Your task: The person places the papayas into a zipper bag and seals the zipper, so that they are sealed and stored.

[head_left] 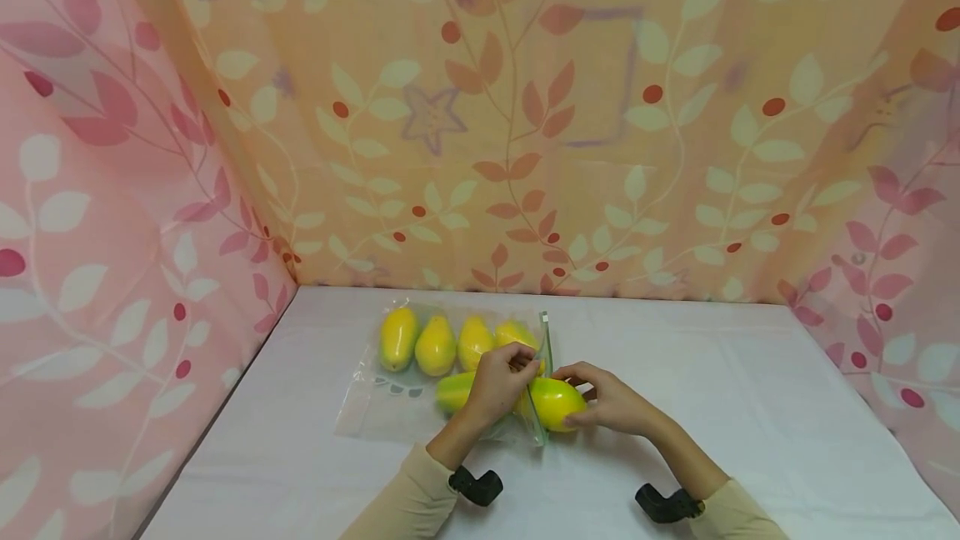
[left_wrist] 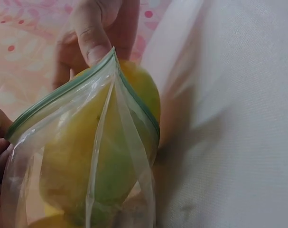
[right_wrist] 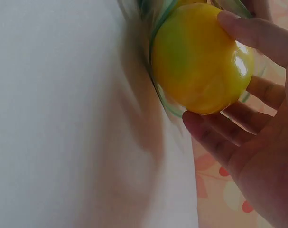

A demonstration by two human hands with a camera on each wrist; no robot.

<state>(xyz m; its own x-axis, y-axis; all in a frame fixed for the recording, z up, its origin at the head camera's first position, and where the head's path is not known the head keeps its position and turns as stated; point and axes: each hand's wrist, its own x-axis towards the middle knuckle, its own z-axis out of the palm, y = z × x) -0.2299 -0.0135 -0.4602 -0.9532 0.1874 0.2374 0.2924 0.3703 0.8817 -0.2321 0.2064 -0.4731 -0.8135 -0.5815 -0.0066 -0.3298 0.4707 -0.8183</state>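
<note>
A clear zip bag (head_left: 367, 415) with a green zip edge lies flat on the table, its mouth facing right. Several yellow-green papayas (head_left: 435, 346) are inside it, in a row along the far side with another (head_left: 453, 392) nearer the front. My left hand (head_left: 498, 382) pinches the bag by its mouth edge. At the opening, my right hand (head_left: 618, 400) holds one more papaya (right_wrist: 200, 61) between thumb and fingers. That papaya is partly inside the bag, its rounded end sticking out past the green zip (left_wrist: 63, 90). The left wrist view shows its body through the plastic.
A white cloth (head_left: 712, 373) covers the table. Leaf-patterned curtains (head_left: 510, 107) stand behind it and at both sides. Each wrist carries a black camera mount (head_left: 476, 486).
</note>
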